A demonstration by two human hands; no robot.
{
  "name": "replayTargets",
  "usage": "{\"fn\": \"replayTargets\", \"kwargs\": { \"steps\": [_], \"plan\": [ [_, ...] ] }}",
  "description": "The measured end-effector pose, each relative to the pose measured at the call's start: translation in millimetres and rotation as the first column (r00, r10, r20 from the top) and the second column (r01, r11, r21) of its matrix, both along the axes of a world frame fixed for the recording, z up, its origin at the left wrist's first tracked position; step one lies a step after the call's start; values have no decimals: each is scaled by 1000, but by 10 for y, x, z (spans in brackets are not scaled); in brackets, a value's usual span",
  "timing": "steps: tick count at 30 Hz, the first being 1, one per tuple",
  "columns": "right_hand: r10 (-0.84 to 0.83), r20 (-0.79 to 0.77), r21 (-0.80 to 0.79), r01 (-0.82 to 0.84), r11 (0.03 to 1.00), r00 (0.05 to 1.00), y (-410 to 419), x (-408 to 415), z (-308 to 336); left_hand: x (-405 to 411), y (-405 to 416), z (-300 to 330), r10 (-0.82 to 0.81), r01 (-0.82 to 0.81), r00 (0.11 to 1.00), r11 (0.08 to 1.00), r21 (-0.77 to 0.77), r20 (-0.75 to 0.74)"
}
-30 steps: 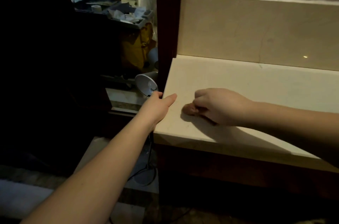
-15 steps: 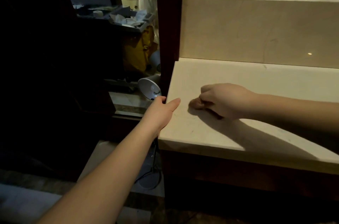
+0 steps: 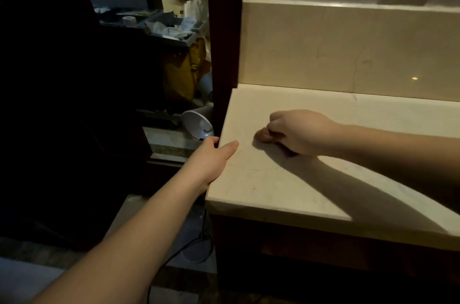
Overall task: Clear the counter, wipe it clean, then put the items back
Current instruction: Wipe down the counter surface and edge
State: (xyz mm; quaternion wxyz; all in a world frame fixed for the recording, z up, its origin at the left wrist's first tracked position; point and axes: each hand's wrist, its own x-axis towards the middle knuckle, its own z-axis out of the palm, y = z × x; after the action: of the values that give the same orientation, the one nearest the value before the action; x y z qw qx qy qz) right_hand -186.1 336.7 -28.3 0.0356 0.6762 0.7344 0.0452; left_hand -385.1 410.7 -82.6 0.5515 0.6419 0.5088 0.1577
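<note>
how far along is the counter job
Clearing looks done: the visible counter holds no items. Wiping is in hand: the right hand presses a small brownish wad near the left end, while the left hand rests on the counter's edge. Left: finishing the wipe and putting the items back; none are in view.

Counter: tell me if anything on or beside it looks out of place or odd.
On the counter nothing stands out besides faint smudges near the front; the right hand presses a small brown wad on it. Beside it, a white lamp sits low and tilted, seemingly set aside.
</note>
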Motion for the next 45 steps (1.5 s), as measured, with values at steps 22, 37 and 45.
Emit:
{"fn": "replayTargets", "kwargs": {
  "steps": [22, 37, 45],
  "plan": [
    [-270, -35, 71, 272, 960, 962, 1347, 377, -37, 586, 411, 165, 18, 24, 962, 988, 152, -273],
    [-431, -8, 136, 428, 893, 902, 799, 1126, -45, 526, 409, 102, 51, -22, 982, 987, 160, -181],
    [-353, -83, 157, 362, 919, 932, 1115, 910, -91, 544, 425, 106, 32, 8, 978, 981, 192, -204]
  ]
}}
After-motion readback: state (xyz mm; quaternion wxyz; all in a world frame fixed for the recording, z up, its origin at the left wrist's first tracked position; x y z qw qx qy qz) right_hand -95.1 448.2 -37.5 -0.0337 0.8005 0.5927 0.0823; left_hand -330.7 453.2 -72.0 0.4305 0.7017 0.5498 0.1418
